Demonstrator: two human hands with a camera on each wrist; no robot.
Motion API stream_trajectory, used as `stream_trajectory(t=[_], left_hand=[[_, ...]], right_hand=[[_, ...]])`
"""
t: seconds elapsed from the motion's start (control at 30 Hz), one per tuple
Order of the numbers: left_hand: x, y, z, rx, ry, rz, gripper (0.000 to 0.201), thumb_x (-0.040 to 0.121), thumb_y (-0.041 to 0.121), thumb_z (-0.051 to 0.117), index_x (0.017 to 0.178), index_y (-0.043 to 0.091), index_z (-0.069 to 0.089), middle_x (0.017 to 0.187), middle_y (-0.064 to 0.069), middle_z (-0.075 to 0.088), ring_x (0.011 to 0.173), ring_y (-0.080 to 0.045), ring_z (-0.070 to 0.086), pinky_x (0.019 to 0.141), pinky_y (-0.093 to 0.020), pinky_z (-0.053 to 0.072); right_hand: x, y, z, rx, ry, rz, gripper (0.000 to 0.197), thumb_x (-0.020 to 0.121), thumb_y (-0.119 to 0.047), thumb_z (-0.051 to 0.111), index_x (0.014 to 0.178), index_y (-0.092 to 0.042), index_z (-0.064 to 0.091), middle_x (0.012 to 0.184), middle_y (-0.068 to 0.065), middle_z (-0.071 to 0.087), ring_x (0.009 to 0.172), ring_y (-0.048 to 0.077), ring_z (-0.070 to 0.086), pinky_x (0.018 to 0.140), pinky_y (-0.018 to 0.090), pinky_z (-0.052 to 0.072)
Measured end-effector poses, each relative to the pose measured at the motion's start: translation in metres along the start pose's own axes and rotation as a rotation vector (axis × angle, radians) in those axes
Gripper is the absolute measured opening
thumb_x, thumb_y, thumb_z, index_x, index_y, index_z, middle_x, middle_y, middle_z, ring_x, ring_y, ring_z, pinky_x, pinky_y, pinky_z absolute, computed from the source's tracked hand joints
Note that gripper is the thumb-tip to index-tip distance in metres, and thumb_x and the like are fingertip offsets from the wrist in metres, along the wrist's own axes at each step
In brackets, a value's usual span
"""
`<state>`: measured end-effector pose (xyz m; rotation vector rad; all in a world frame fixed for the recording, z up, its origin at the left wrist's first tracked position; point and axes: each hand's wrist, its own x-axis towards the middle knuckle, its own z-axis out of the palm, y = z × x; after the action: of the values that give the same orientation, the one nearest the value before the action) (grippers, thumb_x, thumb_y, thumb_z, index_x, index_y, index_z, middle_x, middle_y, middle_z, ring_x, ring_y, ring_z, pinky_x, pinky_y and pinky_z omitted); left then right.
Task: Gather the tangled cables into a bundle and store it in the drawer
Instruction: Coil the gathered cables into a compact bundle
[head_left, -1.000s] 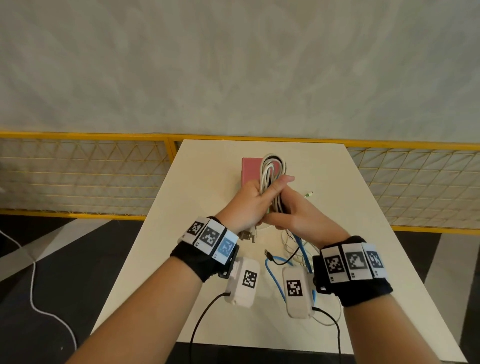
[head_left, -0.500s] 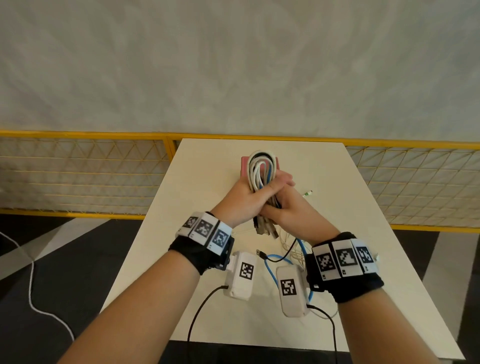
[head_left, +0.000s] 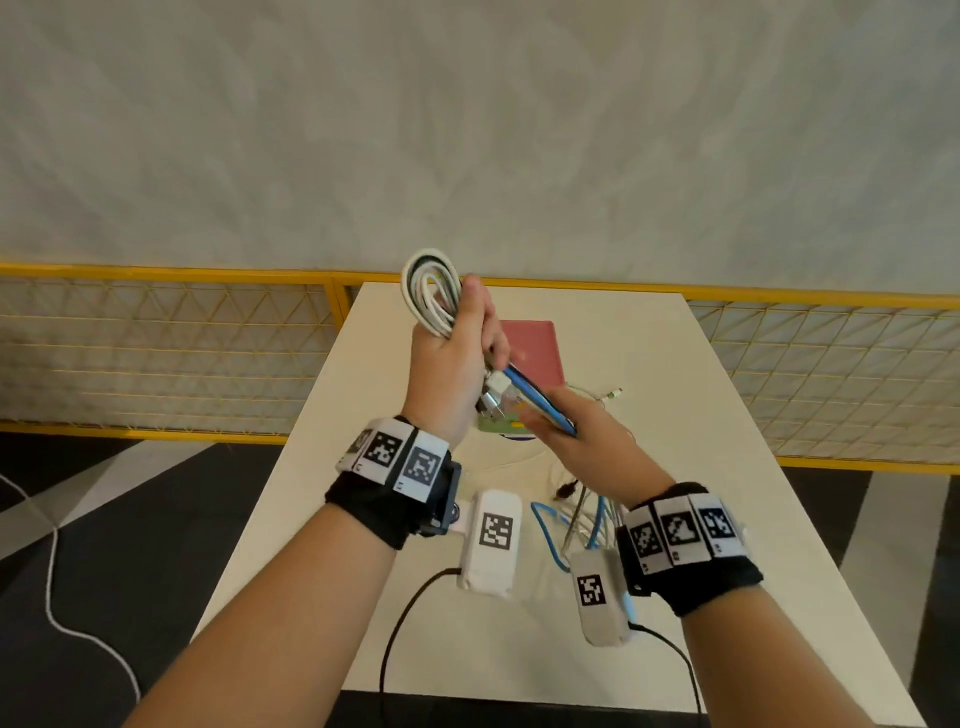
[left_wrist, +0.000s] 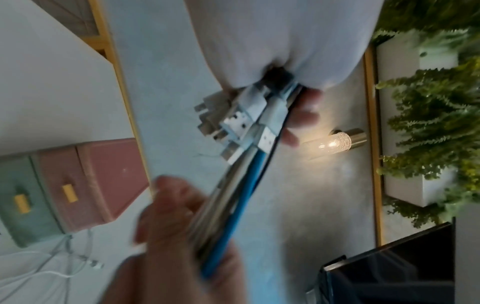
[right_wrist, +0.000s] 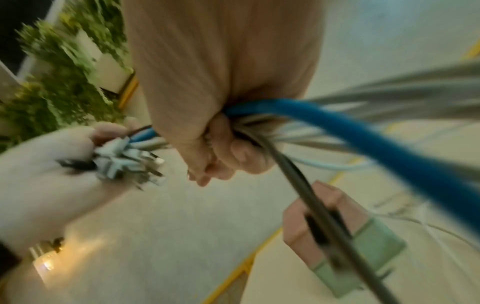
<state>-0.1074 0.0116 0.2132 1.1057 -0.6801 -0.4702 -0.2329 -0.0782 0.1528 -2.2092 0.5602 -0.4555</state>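
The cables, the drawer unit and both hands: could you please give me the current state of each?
Cable bundle: looped, lifted off the table, gripped by both hands.
Loose cables: still lying tangled on the table.
Drawer unit: pink and green drawers both closed.
Left hand: curled round the bundle.
Right hand: gripping the trailing strands.
Wall lamp: lit.

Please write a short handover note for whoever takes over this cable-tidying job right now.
Left hand: grips the looped cable bundle, raised above the table, plugs sticking out below the fist.
Right hand: grips the trailing strands, including the blue cable.
Drawer unit: on the table behind the hands; its pink drawer looks closed.
Done: most loops gathered.
Left: coil in the loose cable ends lying on the table, open a drawer, store the bundle.
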Motion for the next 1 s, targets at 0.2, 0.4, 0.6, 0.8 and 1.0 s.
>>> stream_trajectory(t=[0.2,0.4,0.6,0.8,1.0], left_hand=[[0.002,0.006,-0.008,-0.028,-0.021,-0.043,0.046,0.100,0.032,0.051,0.058,0.018,0.040,0.043,0.006,0.026,0.039,-0.013,0.022,0.043,-0.026,0.028],[0.001,0.020,-0.006,0.000,-0.150,0.012,0.047,0.097,0.034,0.054,0.057,0.017,0.037,0.043,0.006,0.027,0.035,-0.012,0.025,0.040,-0.023,0.029],[0.006,0.030,-0.032,0.011,-0.235,-0.087,0.044,0.090,0.043,0.057,0.060,0.015,0.041,0.042,0.007,0.028,0.033,-0.010,0.025,0.038,-0.021,0.026],[-0.002,0.016,-0.038,0.377,-0.355,-0.211,0.034,0.097,0.034,0.056,0.082,0.005,0.065,0.043,0.001,0.032,0.035,-0.015,0.026,0.039,-0.021,0.031],[-0.005,0.003,-0.030,0.550,-0.351,-0.311,0.027,0.087,0.037,0.072,0.082,0.012,0.064,0.045,0.005,0.033,0.036,-0.013,0.029,0.043,-0.025,0.031]], right_hand=[[-0.005,-0.004,0.007,-0.017,0.022,-0.077,0.089,0.066,-0.039,0.081,0.140,-0.027,0.034,0.127,-0.008,0.045,0.115,0.002,0.047,0.097,0.020,0.040],[0.008,-0.017,0.034,-0.007,0.089,-0.120,0.009,0.092,-0.028,0.057,0.101,-0.027,0.055,0.070,-0.004,0.058,0.059,0.012,0.054,0.060,0.036,0.051],[0.005,0.018,0.023,-0.086,0.036,0.141,0.029,0.090,-0.012,0.051,0.084,-0.033,0.069,0.057,-0.009,0.054,0.048,0.009,0.045,0.053,0.029,0.038],[0.028,0.006,-0.003,-0.250,0.142,0.145,0.027,0.094,-0.029,0.052,0.071,-0.021,0.064,0.065,0.003,0.062,0.061,0.021,0.055,0.058,0.030,0.039],[0.033,-0.017,-0.006,-0.317,0.219,0.109,0.046,0.082,-0.007,0.055,0.125,-0.021,0.054,0.100,0.003,0.072,0.091,0.024,0.066,0.070,0.030,0.050]])
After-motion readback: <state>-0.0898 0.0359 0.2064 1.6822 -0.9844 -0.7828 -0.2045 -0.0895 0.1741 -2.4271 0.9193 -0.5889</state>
